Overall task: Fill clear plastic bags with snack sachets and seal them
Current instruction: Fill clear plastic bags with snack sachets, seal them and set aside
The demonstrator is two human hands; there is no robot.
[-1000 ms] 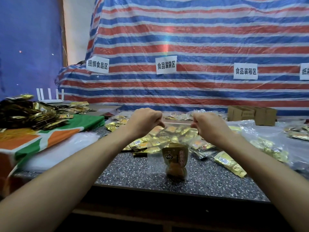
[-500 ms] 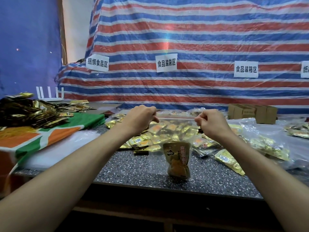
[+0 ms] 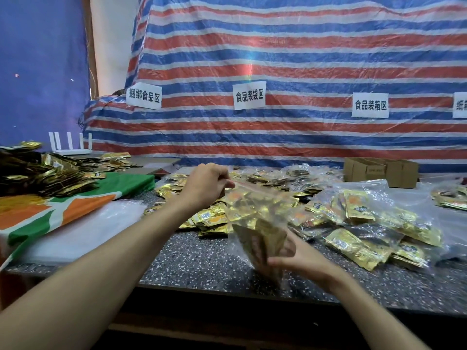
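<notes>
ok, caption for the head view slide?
Left hand pinches top edge of the clear bag; right hand grips its bottom, sachet inside.

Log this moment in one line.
left hand: pinches clear bag top | right hand: grips bag bottom, sachet inside | bag: tilted | seal: unclear

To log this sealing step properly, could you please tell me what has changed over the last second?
The right hand let go of the top edge of the clear bag and dropped to hold its lower end, around the sachet inside; the bag now hangs tilted. The left hand still pinches the top left corner. The loose sachets on the table lie as before.
</notes>
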